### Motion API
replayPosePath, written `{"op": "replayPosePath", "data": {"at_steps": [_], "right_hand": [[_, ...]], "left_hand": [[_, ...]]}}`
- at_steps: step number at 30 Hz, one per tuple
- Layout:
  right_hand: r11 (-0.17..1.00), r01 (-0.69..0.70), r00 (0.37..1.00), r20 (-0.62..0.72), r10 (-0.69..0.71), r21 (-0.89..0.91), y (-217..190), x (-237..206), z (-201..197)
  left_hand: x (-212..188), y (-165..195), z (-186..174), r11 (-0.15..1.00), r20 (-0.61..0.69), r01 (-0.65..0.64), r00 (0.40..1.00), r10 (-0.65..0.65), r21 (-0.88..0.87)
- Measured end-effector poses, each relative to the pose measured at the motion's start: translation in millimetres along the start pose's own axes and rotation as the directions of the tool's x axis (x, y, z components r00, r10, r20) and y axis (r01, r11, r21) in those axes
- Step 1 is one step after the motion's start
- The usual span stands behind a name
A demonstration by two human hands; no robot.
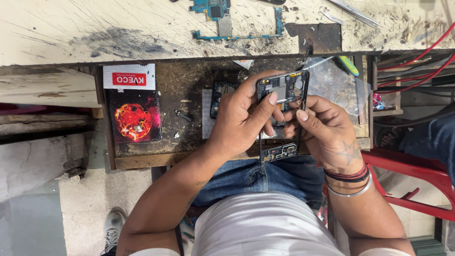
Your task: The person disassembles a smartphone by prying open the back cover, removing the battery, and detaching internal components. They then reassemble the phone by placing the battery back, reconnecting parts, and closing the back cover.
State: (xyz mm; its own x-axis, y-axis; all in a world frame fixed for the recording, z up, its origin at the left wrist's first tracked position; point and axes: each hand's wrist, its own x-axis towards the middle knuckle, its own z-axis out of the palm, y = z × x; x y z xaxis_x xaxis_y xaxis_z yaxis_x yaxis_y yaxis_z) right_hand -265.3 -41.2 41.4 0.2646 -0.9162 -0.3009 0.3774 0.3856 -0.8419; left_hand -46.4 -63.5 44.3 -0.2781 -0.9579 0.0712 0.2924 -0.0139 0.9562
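Lying at the left of the dark, stained pull-out wooden tray (185,137) under the scratched pale bench (118,28) is a flat cardboard box with a red-and-white label and a fiery orange sphere printed on black (132,105). Just right of it a small dark screw-like part (183,115) sits on the tray, though it is too small to tell exactly what it is. Next comes the left hand (239,123), closed around the left edge of an opened black phone frame with exposed circuit parts (282,95), held upright above the tray and the person's blue-jeaned lap. The right hand (322,130), wearing wrist bands, grips the frame's right edge, thumb pressed near the top. A blue-green circuit board (222,19) lies on the bench above.
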Motion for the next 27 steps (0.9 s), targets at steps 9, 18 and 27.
{"op": "replayPosePath", "data": {"at_steps": [9, 18, 27], "right_hand": [[0.989, -0.077, 0.996, 0.045, 0.072, 0.126, -7.8, 2.6, 5.2], [0.968, 0.136, 0.973, -0.157, -0.171, -0.21, 10.8, 2.6, 12.8], [0.933, 0.164, 0.955, -0.187, -0.232, -0.32, 2.4, 2.1, 21.1]], "left_hand": [[-0.8, 1.5, 3.1, 0.997, 0.0, -0.003, 1.0, 0.003, 0.08], [-0.6, -0.2, 4.8, 0.992, -0.012, -0.022, 1.0, 0.023, 0.122], [-0.3, -3.8, 5.0, 1.0, -0.05, -0.004, 0.999, 0.004, -0.006]]}}
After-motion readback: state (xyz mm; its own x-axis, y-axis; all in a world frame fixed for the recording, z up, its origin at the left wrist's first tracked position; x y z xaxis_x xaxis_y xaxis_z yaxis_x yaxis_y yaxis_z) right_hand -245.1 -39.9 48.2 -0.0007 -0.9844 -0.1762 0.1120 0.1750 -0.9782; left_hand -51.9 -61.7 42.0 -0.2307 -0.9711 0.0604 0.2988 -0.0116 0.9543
